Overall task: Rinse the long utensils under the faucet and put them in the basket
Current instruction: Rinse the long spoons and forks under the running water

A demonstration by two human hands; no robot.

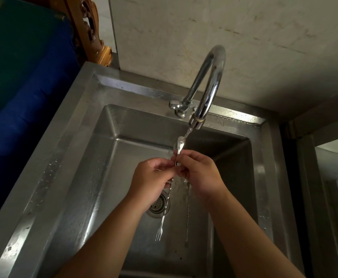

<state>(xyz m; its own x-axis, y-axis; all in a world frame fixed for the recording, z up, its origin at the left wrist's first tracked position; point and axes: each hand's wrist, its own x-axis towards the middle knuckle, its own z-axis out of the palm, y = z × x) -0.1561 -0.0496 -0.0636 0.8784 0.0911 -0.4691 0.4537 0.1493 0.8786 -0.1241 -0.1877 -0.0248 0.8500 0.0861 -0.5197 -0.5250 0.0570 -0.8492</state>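
Two hands hold long spoons under running water in a steel sink.

The left hand (154,175) and right hand (201,173) meet in the middle and pinch the spoons (179,146) tight. The bowl end sits up in the water, just below the faucet (206,81). Two thin twisted stems hang down, one ending in a small fork (158,234) near the drain (159,204). The sink (261,177) has open room on all sides of the hands.

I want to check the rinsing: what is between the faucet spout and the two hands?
In the head view, a thin water stream falls from the faucet spout onto the spoon end above the hands.
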